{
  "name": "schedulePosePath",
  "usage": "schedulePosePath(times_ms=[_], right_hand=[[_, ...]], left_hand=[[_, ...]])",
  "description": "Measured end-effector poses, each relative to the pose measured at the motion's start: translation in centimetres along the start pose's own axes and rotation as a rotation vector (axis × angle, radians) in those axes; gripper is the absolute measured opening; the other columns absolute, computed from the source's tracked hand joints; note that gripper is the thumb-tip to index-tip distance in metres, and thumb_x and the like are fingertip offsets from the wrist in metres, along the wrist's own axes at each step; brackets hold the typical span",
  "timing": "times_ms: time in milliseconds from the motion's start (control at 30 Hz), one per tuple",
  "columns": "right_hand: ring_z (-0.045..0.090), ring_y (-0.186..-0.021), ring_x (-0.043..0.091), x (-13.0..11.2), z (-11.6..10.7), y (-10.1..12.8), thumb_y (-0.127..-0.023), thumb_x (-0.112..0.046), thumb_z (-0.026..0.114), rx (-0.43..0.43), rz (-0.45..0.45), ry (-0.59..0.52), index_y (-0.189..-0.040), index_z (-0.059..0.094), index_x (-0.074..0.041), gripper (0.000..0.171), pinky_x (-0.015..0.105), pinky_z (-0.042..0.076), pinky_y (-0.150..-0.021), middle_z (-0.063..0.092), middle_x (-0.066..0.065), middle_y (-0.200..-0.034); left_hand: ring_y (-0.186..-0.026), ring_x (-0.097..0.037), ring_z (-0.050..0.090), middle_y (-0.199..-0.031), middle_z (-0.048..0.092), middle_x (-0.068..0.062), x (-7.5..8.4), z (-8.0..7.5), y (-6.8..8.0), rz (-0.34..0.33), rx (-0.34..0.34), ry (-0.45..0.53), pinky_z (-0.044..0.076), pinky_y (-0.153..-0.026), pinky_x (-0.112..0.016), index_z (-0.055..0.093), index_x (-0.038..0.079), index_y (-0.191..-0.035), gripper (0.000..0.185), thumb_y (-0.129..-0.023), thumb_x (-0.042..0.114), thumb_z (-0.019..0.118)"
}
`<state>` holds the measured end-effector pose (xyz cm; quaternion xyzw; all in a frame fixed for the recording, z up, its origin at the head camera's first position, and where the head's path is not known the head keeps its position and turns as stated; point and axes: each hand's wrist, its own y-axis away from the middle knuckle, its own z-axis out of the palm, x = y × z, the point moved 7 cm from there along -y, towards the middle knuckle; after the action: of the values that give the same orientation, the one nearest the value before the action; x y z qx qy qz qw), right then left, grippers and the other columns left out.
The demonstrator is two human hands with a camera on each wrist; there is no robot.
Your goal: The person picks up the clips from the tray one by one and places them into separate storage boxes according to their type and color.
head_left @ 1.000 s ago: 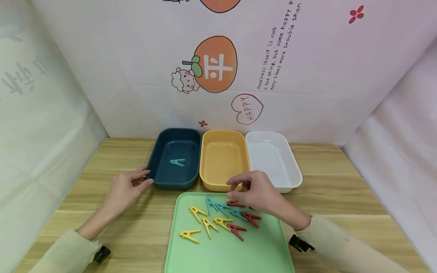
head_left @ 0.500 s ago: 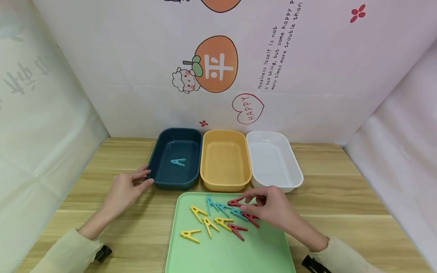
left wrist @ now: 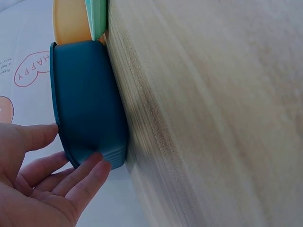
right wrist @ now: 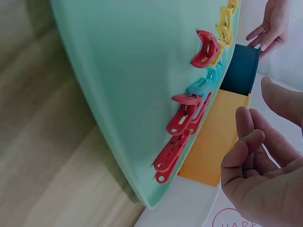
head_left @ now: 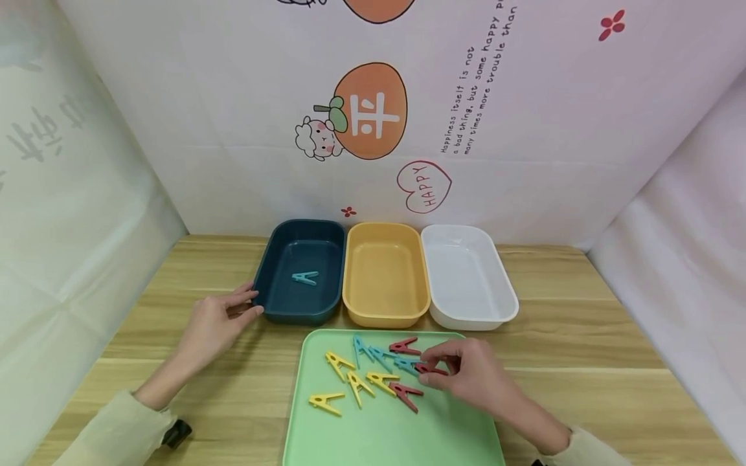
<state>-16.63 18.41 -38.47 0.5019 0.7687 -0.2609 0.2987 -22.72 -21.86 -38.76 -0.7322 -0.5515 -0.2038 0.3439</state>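
Observation:
My left hand (head_left: 218,321) touches the near left corner of the dark blue bin (head_left: 300,318) with thumb and fingers. A light blue clothespin (head_left: 305,277) lies in that bin. My right hand (head_left: 474,375) hovers over the green tray (head_left: 402,435), thumb and fingers apart around a red clothespin (head_left: 430,369); in the right wrist view nothing lies between its fingers (right wrist: 244,127). Other red clothespins (head_left: 405,395), yellow clothespins (head_left: 326,402) and light blue clothespins (head_left: 359,348) lie close together on the tray. Part of the tray's right side is hidden by my right hand.
A yellow bin (head_left: 386,278) and a white bin (head_left: 469,278) stand to the right of the dark blue one, all side by side. The wooden table (head_left: 583,336) ends at a printed cloth (head_left: 245,129) behind them. The tray sits just in front of the bins.
My right hand has moved from beside the yellow bin's front right, down and rightward over the tray, uncovering red clothespins at its back. My left hand has stayed at the dark blue bin.

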Motion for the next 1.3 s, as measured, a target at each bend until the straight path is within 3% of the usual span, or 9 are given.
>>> schedulePosePath(times_ms=[233,533,800,1100,1300], right_hand=[[0.045,-0.057,0.004,1.0,-0.1,0.8,-0.083,-0.017,0.093,0.008,0.041,-0.022,-0.104,0.084,-0.009,0.025,0.023,0.040,-0.050,0.072,-0.007,-0.085],[0.047,-0.068,0.009,2.8,-0.1,1.3,-0.077,-0.015,0.096,0.006,0.090,0.090,-0.113,0.083,-0.008,0.039,0.024,0.041,-0.057,0.072,-0.009,-0.092],[0.053,-0.073,0.010,3.3,0.4,1.6,-0.074,-0.019,0.098,0.008,0.076,0.168,-0.099,0.083,-0.016,0.029,0.024,0.046,-0.063,0.070,-0.012,-0.092],[0.059,-0.083,0.011,3.6,0.8,1.6,-0.074,-0.014,0.097,0.009,0.101,0.228,-0.099,0.084,-0.016,0.029,0.028,0.051,-0.071,0.073,-0.009,-0.097],[0.055,-0.080,0.012,3.8,0.6,2.0,-0.076,-0.014,0.096,0.004,0.143,0.233,-0.100,0.084,-0.016,0.027,0.029,0.048,-0.069,0.073,-0.008,-0.096]], left_hand=[[-0.099,-0.034,0.076,-0.143,0.058,-0.027,0.0,0.0,0.0,-0.010,-0.003,0.011,0.064,-0.077,-0.040,0.070,-0.010,-0.129,0.039,-0.100,0.014,0.076],[-0.099,-0.035,0.076,-0.143,0.058,-0.028,0.2,0.0,0.1,-0.005,-0.002,0.016,0.064,-0.078,-0.040,0.069,-0.012,-0.129,0.039,-0.100,0.013,0.075],[-0.099,-0.035,0.076,-0.143,0.058,-0.027,0.2,0.0,0.1,-0.006,-0.004,0.009,0.064,-0.077,-0.040,0.069,-0.011,-0.129,0.038,-0.100,0.014,0.076],[-0.098,-0.034,0.076,-0.143,0.058,-0.027,0.0,0.1,0.0,-0.017,-0.004,0.006,0.064,-0.077,-0.040,0.069,-0.011,-0.129,0.038,-0.101,0.014,0.075],[-0.098,-0.035,0.076,-0.143,0.058,-0.028,0.1,0.1,0.0,-0.006,0.002,0.010,0.064,-0.077,-0.040,0.069,-0.012,-0.128,0.038,-0.100,0.013,0.076]])
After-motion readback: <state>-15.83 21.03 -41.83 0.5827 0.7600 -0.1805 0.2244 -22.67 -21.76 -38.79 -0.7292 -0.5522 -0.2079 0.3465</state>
